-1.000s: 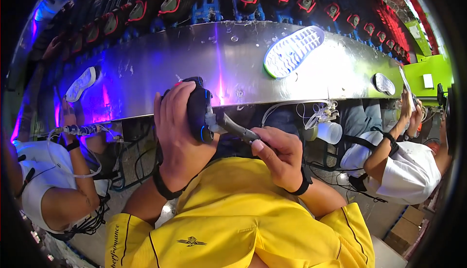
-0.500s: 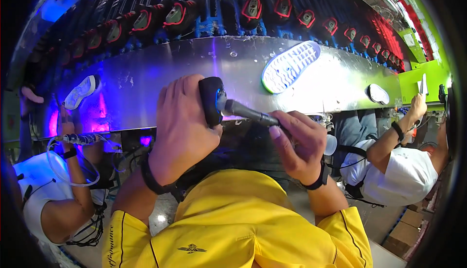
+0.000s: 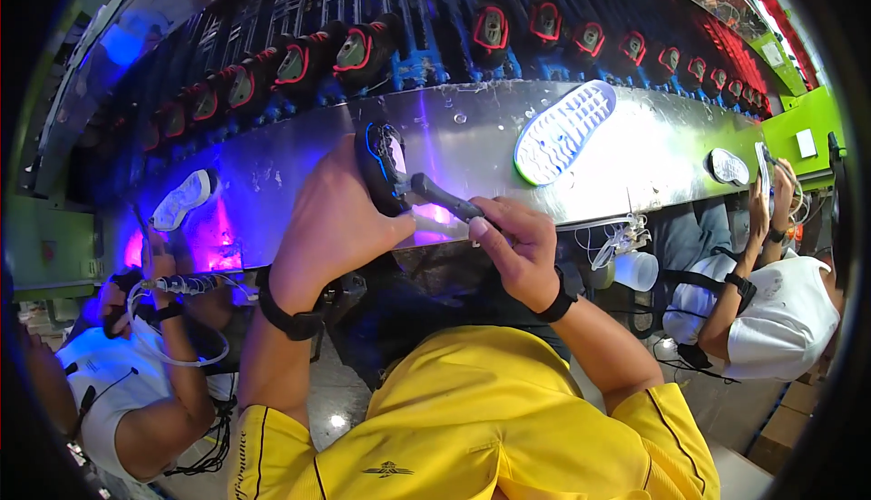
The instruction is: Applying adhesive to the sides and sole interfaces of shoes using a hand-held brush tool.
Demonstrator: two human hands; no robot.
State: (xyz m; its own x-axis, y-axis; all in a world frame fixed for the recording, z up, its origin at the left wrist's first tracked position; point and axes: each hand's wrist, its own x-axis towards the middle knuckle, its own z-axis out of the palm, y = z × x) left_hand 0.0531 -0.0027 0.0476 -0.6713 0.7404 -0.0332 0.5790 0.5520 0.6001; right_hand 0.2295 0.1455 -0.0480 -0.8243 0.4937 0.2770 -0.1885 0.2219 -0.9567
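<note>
A black shoe (image 3: 370, 166) with a blue line along its edge is gripped in my left hand (image 3: 328, 228), above the metal bench. The hand wraps round its left side, and the thumb lies by its near end. My right hand (image 3: 523, 250) pinches the handle of a dark brush (image 3: 446, 197) between thumb and fingers. The brush's head comes up to the shoe's right edge near its lower end; whether they touch I cannot tell. Beyond my right hand, a white and blue shoe sole (image 3: 564, 132) with a green end lies tread up on the bench.
Along the far side of the metal bench (image 3: 626, 160), a rack carries several black shoes (image 3: 367, 49) with red trim. Another pale sole (image 3: 729, 166) lies at the right. Co-workers in white sit on both sides, and a pale sole (image 3: 184, 199) is near the left one. A translucent cup (image 3: 635, 270) hangs below the edge.
The shoe has turned in my left hand, showing its blue line and more of its side. My right hand and the brush have moved left and slightly down.
</note>
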